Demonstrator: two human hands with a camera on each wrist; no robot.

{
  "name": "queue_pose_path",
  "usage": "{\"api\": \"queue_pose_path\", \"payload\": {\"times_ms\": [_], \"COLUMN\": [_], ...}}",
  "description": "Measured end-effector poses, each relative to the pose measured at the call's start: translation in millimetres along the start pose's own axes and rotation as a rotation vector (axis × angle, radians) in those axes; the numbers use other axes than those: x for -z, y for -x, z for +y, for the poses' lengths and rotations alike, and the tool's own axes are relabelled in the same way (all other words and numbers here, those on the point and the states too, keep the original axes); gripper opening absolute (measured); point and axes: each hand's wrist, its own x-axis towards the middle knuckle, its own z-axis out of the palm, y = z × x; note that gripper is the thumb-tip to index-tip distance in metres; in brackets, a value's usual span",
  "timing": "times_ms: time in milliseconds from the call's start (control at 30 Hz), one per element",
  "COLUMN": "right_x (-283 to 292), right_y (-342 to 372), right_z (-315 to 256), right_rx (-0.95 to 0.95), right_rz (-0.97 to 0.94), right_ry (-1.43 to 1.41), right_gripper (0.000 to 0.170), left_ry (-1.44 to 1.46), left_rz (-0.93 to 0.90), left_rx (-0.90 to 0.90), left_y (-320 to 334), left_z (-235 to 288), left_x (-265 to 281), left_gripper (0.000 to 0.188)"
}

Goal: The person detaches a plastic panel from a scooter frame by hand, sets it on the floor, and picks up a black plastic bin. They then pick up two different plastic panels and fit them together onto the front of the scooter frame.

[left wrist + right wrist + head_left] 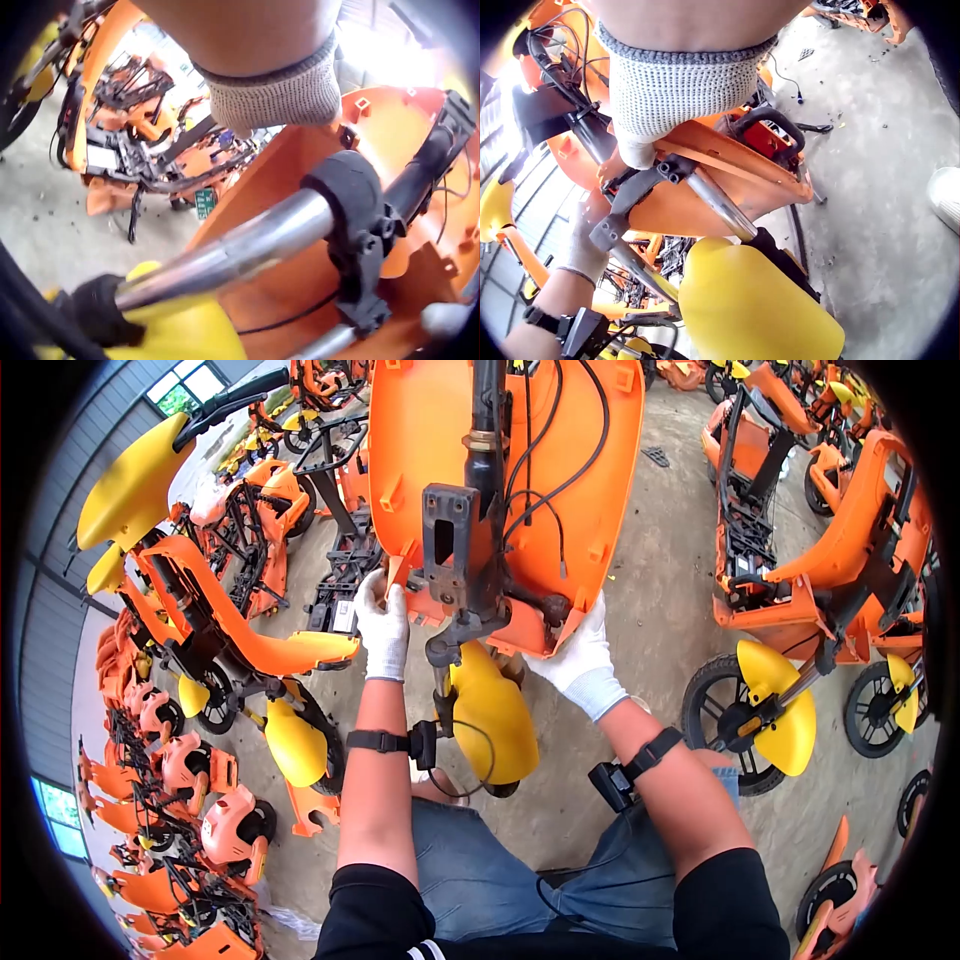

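Observation:
A large orange body panel (590, 450) stands upright before me, its hollow inner side facing me. My gloved left hand (382, 625) grips its lower left edge, thumb and fingers bent around an orange tab. On the lower right corner, my gloved right hand (578, 665) holds the panel, its thumb over the edge in the right wrist view and its other fingers mostly hidden. Between the hands runs a black steering column (487, 475), ending in a fork clamp (465, 635). Silver fork tubes (240, 244) lead down to a yellow fender (490, 715). Loose black cables (600, 435) hang inside the panel.
Partly stripped orange scooters stand on both sides, one with a yellow fender and black wheel (735, 710) at right. Another scooter with a yellow front cover (135, 480) is close at left. A loose orange piece (312, 807) lies on the concrete floor (640, 560).

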Motion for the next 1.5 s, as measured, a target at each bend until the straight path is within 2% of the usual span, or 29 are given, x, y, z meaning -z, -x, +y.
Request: {"api": "queue_pose_path", "payload": {"times_ms": [33, 67, 133, 167, 233, 267, 333, 367, 433, 467, 500, 533, 633, 800, 833, 867, 933, 1000, 1067, 1133, 1200, 1233, 1267, 1333, 1400, 1500], "right_x": [4.1, 8.3, 13.2, 15.4, -6.2, -21.7, -28.9, -22.0, -9.2, -3.4, 2.0, 7.4, 12.8, 20.5, 26.2, 31.8, 12.8, -10.5, -16.0, -28.2, -39.7, -49.1, -59.7, -77.1, -89.3, -98.4], "right_y": [0.7, 1.2, 3.3, 2.6, 3.7, 10.3, 13.6, 17.1, 19.7, 17.1, 15.2, 13.2, 9.6, 7.5, 5.4, 2.5, 9.0, 22.5, 42.3, 65.7, 86.0, 94.5, 104.0, 124.4, 152.0, 211.7], "right_z": [0.4, 1.8, 5.5, 5.7, -0.4, -4.1, -4.3, -1.3, 3.3, 3.2, 3.6, 3.6, 4.4, 7.0, 9.0, 9.4, 4.4, 0.3, -12.3, -23.9, -34.3, -38.5, -41.5, -45.6, -50.3, -39.5], "right_rx": [0.077, 0.158, 0.326, 0.41, 0.502, 0.274, 0.043, 0.306, 0.535, 0.571, 0.606, 0.6, 0.665, 0.62, 0.619, 0.638, 0.669, 0.512, 0.576, 0.394, 0.286, 0.318, 0.346, 0.432, 0.515, 0.732], "right_rz": [0.022, 0.044, 0.101, 0.132, 0.165, 0.086, 0.015, 0.129, 0.24, 0.302, 0.364, 0.363, 0.385, 0.416, 0.42, 0.356, 0.284, 0.396, 0.296, 0.29, 0.247, 0.194, 0.145, 0.057, -0.029, -0.303], "right_ry": [0.243, 0.483, 0.959, 1.202, 1.455, 0.731, 0.014, 0.866, 1.728, 1.819, 1.91, 1.917, 1.98, 1.877, 1.877, 1.819, 1.78, 1.978, 2.061, 2.449, 2.496, 2.476, 2.455, 2.559, 2.66, 2.547], "right_gripper": [0.069, 0.073, 0.083, 0.089, 0.095, 0.085, 0.075, 0.085, 0.095, 0.1, 0.105, 0.105, 0.102, 0.098, 0.098, 0.101, 0.103, 0.11, 0.109, 0.097, 0.07, 0.065, 0.06, 0.056, 0.051, 0.037], "left_ry": [0.175, 0.176, 0.582, 0.523, 0.623, 0.715, 0.674, 0.62, 0.527, 0.491, 0.583, 0.675, 0.707, 0.696, 0.722, 0.726, 0.521, 0.46, 0.341, 0.31, 0.284, 0.226, 0.044, 0.341, 0.271, 0.267], "left_rz": [-0.05, -0.05, -0.107, -0.202, -0.252, -0.302, -0.303, -0.283, -0.254, -0.245, -0.237, -0.226, -0.204, -0.181, -0.174, -0.174, -0.199, -0.256, -0.299, -0.311, -0.383, -0.372, -0.257, -0.18, -0.08, 0.1], "left_rx": [0.045, 0.039, 0.076, 0.045, 0.035, 0.031, 0.034, -0.025, -0.114, -0.148, -0.109, -0.069, -0.077, -0.09, -0.171, -0.172, -0.132, -0.143, -0.105, -0.113, -0.098, -0.078, -0.205, -0.069, -0.057, -0.007], "left_y": [-5.1, -10.6, -19.1, -23.6, -29.7, -30.4, -29.6, -31.7, -31.7, -31.3, -32.6, -33.8, -37.7, -35.8, -34.0, -31.4, -25.5, -22.8, -15.4, -11.8, -13.4, -13.4, -8.1, -5.5, 11.1, 80.0], "left_z": [-2.4, -4.7, -1.8, -1.6, -6.6, -10.6, -5.6, -11.2, -17.0, -18.3, -17.0, -17.2, -19.6, -30.1, -32.0, -33.3, -23.2, -19.6, -12.3, 6.2, 18.2, 36.6, 56.2, 73.4, 88.3, 103.6], "left_x": [-1.8, -5.4, -14.1, -13.8, -16.5, -17.8, -15.8, -17.9, -19.0, -19.9, -22.1, -24.8, -28.6, -30.1, -33.0, -30.4, -22.5, -12.7, 5.3, 39.6, 86.7, 115.5, 143.7, 198.6, 262.4, 337.2], "left_gripper": [0.053, 0.053, 0.064, 0.07, 0.071, 0.073, 0.072, 0.071, 0.069, 0.068, 0.068, 0.068, 0.069, 0.071, 0.063, 0.063, 0.064, 0.062, 0.064, 0.064, 0.061, 0.055, 0.05, 0.043, 0.045, 0.037]}}
